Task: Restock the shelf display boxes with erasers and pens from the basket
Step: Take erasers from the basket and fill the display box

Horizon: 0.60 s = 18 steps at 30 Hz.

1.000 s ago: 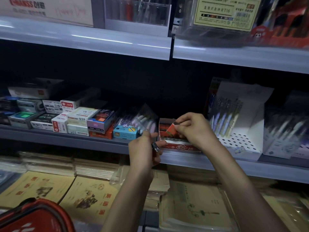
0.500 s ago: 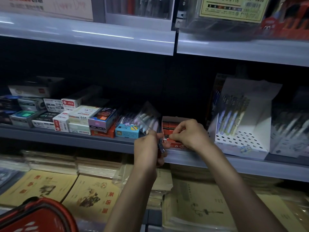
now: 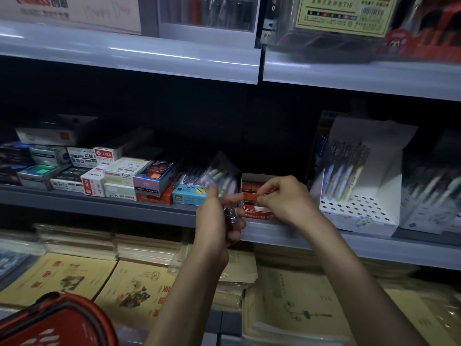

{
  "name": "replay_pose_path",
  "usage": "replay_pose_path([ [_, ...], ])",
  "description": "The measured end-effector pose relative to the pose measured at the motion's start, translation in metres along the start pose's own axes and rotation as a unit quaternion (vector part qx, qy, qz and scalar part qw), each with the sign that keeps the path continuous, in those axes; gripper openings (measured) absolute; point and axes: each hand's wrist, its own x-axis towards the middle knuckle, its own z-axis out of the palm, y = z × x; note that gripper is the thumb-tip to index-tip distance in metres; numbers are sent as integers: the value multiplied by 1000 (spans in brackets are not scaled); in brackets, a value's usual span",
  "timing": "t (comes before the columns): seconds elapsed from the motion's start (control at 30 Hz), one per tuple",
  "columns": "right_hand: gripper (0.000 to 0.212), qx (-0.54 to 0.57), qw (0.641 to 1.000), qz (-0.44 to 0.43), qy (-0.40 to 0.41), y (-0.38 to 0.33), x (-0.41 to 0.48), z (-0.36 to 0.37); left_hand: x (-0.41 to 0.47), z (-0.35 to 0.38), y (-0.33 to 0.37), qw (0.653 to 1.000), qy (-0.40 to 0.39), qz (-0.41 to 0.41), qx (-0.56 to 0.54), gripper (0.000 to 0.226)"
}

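"What shifted?"

"The right hand (image 3: 287, 201) sank toward 7 o'clock; its small red eraser (image 3: 270, 190), earlier above the red-and-white cardboard display box (image 3: 259, 217), is now inside."

"Left hand (image 3: 217, 221)?"

"Lifted toward 2 o'clock with its small dark-and-silver object (image 3: 230, 216)."

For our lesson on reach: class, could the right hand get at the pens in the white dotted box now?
Probably yes: the pens stand in the open white dotted box beside the right hand, nothing between; it must first drop its eraser.
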Motion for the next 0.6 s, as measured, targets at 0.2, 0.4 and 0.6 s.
replay_pose_path([
  [0.2,6,196,975,-71,-73,-36,-42,-43,-11,6,11,992,-66,81,-70,85],
  [0.4,23,107,984,-81,-114,-48,-59,-41,-16,19,1,994,-47,93,-32,32],
  [0.6,5,165,982,-53,-78,-38,-54,-48,-22,22,-1,996,-16,41,-82,28],
])
